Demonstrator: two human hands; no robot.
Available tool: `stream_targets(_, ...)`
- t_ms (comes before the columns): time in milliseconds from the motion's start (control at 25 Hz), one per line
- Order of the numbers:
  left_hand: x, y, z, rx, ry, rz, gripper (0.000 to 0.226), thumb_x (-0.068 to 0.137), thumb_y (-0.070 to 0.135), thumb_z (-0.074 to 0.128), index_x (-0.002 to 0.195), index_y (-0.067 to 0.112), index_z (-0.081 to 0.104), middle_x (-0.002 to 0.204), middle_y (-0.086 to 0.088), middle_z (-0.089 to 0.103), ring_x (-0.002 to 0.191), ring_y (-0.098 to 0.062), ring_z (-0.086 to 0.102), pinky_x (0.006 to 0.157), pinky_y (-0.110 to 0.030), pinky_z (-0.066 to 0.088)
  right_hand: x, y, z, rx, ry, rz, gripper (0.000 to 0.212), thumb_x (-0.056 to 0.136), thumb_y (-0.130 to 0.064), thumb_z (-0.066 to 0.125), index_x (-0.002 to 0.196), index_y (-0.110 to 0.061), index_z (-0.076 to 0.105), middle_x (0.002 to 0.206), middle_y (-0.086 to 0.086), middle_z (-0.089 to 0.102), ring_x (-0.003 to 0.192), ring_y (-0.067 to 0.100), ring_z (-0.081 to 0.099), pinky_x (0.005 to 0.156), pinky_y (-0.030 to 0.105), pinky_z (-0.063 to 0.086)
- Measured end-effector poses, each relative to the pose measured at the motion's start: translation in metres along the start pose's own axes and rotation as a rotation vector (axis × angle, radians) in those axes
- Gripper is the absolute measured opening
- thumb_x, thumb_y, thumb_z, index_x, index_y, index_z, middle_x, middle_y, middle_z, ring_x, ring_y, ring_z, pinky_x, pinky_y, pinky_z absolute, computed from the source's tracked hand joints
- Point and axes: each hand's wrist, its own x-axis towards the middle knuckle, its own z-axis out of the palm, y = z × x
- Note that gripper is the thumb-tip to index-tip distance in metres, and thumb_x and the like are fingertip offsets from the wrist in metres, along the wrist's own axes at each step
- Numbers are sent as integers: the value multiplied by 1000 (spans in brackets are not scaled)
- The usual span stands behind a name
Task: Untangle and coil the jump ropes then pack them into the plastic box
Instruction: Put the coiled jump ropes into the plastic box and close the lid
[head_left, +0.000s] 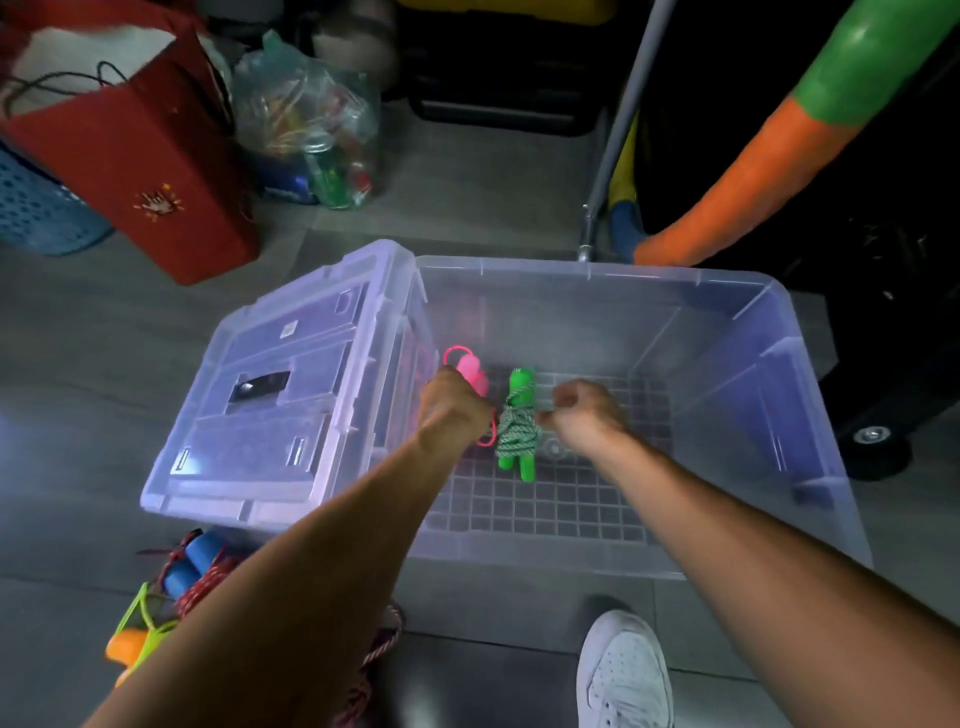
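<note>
A clear plastic box (779, 457) stands open on the floor, its lid (270, 395) lying beside it at the left. Inside lies a coiled green jump rope (516, 426) with green handles. My left hand (451, 405) grips a pink jump rope (470, 371) at the box's left wall, low inside the box. My right hand (582, 408) is curled just right of the green rope, and its fingertips pinch the green cord. More ropes lie on the floor at the lower left: one with blue handles (189, 564) and red cord, one orange and yellow-green (132, 639).
A red paper bag (145, 156), a blue basket (36, 208) and a clear bag of items (311, 124) stand behind the lid. An orange-green padded tube (769, 156) and a metal pole (618, 130) rise behind the box. My white shoe (626, 670) is in front.
</note>
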Motion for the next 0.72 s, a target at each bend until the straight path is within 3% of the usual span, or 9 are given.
stream_targets(80, -14, -5, -14, 26, -43, 64, 24, 93, 21, 58, 109, 5, 65, 104, -14, 66, 103, -29, 62, 69, -21, 39, -16, -10, -3, -21, -58, -50, 24, 72, -4, 77, 72, -21, 61, 96, 7, 70, 97, 25, 66, 91, 35, 53)
stream_targets(160, -31, -10, -32, -136, -92, 89, 13, 90, 14, 61, 86, 16, 73, 88, -12, 66, 86, -30, 64, 67, -24, 44, -36, -22, -11, -73, -62, -165, 26, 71, -2, 72, 63, -23, 59, 88, 8, 73, 89, 25, 69, 85, 35, 56)
stream_targets(240, -70, -11, -59, -417, -152, 83, 30, 88, 0, 60, 67, 20, 69, 79, -14, 63, 70, -28, 59, 61, -26, 49, -73, -44, -25, -131, -78, -290, 23, 75, -3, 69, 67, -23, 61, 77, -1, 70, 76, 16, 67, 70, 20, 53)
stream_targets(320, -118, -23, -89, -568, -162, 95, 29, 88, -5, 57, 73, 18, 66, 78, -12, 64, 68, -23, 58, 62, -25, 49, -119, -66, -35, -153, -98, -384, 20, 78, -3, 66, 75, -23, 64, 69, -9, 65, 64, 7, 62, 54, 10, 45)
stream_targets(400, -161, -46, -119, -639, -158, 113, 23, 88, -4, 56, 84, 17, 66, 81, -8, 68, 69, -19, 62, 65, -27, 49, -166, -82, -35, -141, -122, -459, 19, 79, -2, 64, 78, -22, 65, 67, -10, 64, 59, 4, 61, 49, 10, 43)
stream_targets(520, -200, -98, -143, -745, -49, 38, 21, 89, -2, 57, 85, 17, 66, 79, -5, 69, 65, -15, 63, 59, -23, 49, -221, -82, -12, -133, -215, -529, 13, 80, -3, 66, 83, -15, 67, 73, -2, 68, 63, 7, 60, 59, 18, 45)
stream_targets(640, -214, -158, -148, -768, 41, -108, 16, 89, 0, 59, 84, 14, 66, 77, -4, 68, 57, -8, 63, 56, -22, 51, -259, -65, 23, -165, -332, -478, 13, 80, -6, 68, 83, -18, 65, 75, -3, 67, 66, 9, 61, 62, 18, 45)
stream_targets(720, -213, -196, -143, -769, 49, -193, 16, 90, 2, 58, 83, 15, 64, 77, -5, 67, 60, -12, 62, 59, -26, 49, -270, -49, 51, -191, -357, -410, 16, 78, -9, 70, 76, -24, 63, 73, -5, 68, 68, 10, 63, 65, 21, 48)
